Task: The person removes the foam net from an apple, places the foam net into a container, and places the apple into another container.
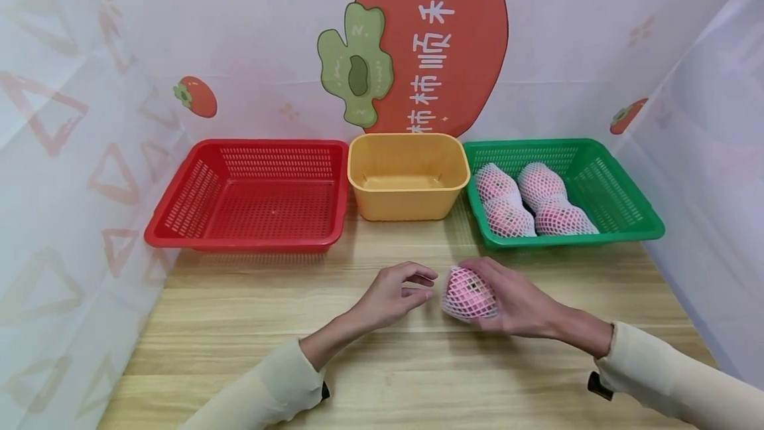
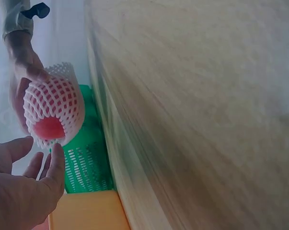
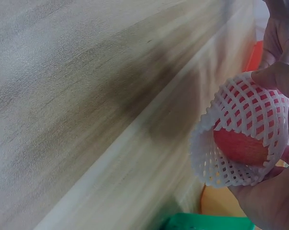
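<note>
My right hand (image 1: 525, 300) grips a red apple (image 1: 469, 292) wrapped in a white foam net. In the right wrist view the net (image 3: 202, 153) gapes at one end and bare red skin shows through. My left hand (image 1: 384, 297) is held just left of the apple, with bent, relaxed fingers and nothing in them. Seen from the left wrist, the fingertips (image 2: 57, 152) are close to the net's opening, where a round patch of the apple (image 2: 49, 128) is uncovered.
At the back of the wooden table (image 1: 394, 377) stand a red basket (image 1: 280, 244) on the left, a yellow bin (image 1: 408, 204) in the middle and a green basket (image 1: 633, 231) on the right. Several netted apples (image 1: 507, 217) lie in the green basket. Printed cloth walls surround the table.
</note>
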Demonstrator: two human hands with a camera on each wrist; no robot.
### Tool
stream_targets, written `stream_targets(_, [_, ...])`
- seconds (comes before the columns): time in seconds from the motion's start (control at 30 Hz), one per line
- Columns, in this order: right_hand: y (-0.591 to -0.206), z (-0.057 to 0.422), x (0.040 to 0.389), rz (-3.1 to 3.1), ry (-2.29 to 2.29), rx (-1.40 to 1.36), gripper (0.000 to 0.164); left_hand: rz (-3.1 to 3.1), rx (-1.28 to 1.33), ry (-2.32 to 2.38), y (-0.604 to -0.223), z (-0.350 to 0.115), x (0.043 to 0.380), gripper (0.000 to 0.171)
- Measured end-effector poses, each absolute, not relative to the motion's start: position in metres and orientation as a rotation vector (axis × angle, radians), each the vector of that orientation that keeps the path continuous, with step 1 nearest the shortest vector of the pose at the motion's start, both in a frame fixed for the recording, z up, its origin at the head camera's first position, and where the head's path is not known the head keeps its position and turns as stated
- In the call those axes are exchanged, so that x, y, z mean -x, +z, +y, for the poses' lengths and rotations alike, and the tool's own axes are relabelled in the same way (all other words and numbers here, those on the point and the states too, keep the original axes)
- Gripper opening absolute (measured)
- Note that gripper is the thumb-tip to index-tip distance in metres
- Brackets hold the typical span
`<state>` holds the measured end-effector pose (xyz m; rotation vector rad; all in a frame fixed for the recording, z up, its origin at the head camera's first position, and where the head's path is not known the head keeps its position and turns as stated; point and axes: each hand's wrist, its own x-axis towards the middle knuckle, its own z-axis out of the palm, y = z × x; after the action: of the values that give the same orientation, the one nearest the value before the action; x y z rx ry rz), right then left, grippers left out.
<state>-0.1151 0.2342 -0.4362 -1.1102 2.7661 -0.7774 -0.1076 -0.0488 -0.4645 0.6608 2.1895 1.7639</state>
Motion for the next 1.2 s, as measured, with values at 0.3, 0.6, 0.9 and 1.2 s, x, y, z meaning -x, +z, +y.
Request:
stream_targets(0.3, [-0.445,0.23,0.118,2.742,-0.804,1.165,0.095,2.209,-0.705,1.734,-0.468,-0.034,0.109,0.03])
stream_targets(0.6, [-0.447,0.227,0.116,2.745,-0.812,1.179,0.094,2.195,-0.687,1.732,-0.472,-0.028,0.109,0.043])
stream_targets(0.9, [-0.448,0.224,0.115,2.744,-0.822,1.171,0.095,2.178,-0.634,1.696,-0.473,-0.024,0.107,0.066])
stream_targets(1.2, [-0.449,0.22,0.115,2.738,-0.878,1.168,0.096,2.355,-0.706,1.509,-0.475,-0.023,0.108,0.078])
